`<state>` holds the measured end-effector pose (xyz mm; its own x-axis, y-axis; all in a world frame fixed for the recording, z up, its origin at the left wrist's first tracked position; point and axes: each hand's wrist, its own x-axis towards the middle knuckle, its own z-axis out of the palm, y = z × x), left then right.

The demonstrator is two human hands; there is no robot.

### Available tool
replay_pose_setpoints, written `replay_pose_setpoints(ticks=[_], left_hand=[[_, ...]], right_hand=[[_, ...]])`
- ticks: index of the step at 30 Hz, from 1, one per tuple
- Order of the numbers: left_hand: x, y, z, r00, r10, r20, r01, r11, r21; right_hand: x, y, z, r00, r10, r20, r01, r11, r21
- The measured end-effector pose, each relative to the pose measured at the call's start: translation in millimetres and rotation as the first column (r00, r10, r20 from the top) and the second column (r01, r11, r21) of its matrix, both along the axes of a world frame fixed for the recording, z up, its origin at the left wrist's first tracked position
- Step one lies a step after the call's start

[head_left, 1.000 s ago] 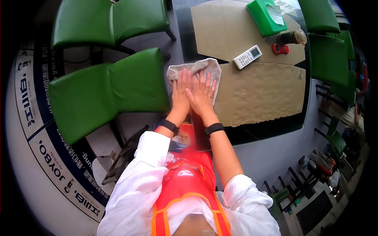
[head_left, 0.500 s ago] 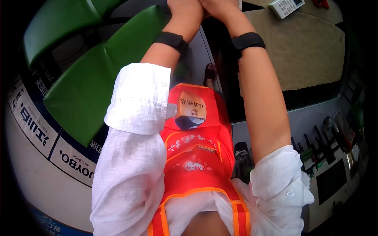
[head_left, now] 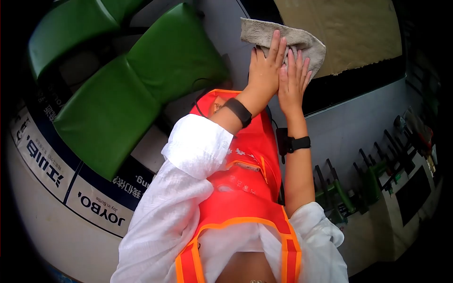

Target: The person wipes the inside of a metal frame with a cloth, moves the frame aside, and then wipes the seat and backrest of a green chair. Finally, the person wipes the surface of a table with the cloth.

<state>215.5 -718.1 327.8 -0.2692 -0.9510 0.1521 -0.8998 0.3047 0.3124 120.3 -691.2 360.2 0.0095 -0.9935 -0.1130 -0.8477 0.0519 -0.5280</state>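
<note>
A beige cloth (head_left: 309, 45) lies partly folded near the dark edge of a table, below its brown covering. My left hand (head_left: 264, 70) rests on the lower part of the cloth with its fingers stretched out. Against it, on the right, my right hand (head_left: 293, 85) also has extended fingers over the cloth. The hands touch or overlap at their inner sides. Neither is wrapped round the cloth. What lies under the palms is hidden.
Green padded chairs (head_left: 179, 52) stand at the left, beside a white surface with printed lettering (head_left: 101, 210). The brown covering (head_left: 339, 33) lies on the table at the upper right. Dark upright handles and green items (head_left: 347, 195) are at the lower right.
Both hands have come down from the top edge, nearer my body, and their fingers now show. The cloth is now visible under them. The white device on the table has left the view.
</note>
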Motion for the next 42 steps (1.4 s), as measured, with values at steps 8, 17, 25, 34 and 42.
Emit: replay_pose_setpoints(ticks=[8,17,25,34,42], left_hand=[[19,13,22,0.997,-0.074,-0.005,0.074,0.991,0.115],[72,-40,12,0.999,-0.032,-0.001,0.032,0.998,-0.056],[99,-95,16,0.993,-0.113,0.030,0.114,0.992,-0.056],[148,-201,16,0.998,0.045,-0.036,-0.043,0.997,0.062],[219,-370,12,0.980,0.177,-0.094,-0.174,0.984,0.038]], right_hand=[[27,24,-8,0.959,-0.270,-0.086,0.273,0.962,0.023],[57,-38,-8,0.996,-0.080,0.033,0.079,0.996,0.035],[72,-96,-8,0.996,0.080,-0.029,-0.077,0.992,0.104],[126,-225,-6,0.983,0.181,-0.042,-0.171,0.971,0.165],[199,-403,-19,0.957,0.277,-0.082,-0.275,0.961,0.032]])
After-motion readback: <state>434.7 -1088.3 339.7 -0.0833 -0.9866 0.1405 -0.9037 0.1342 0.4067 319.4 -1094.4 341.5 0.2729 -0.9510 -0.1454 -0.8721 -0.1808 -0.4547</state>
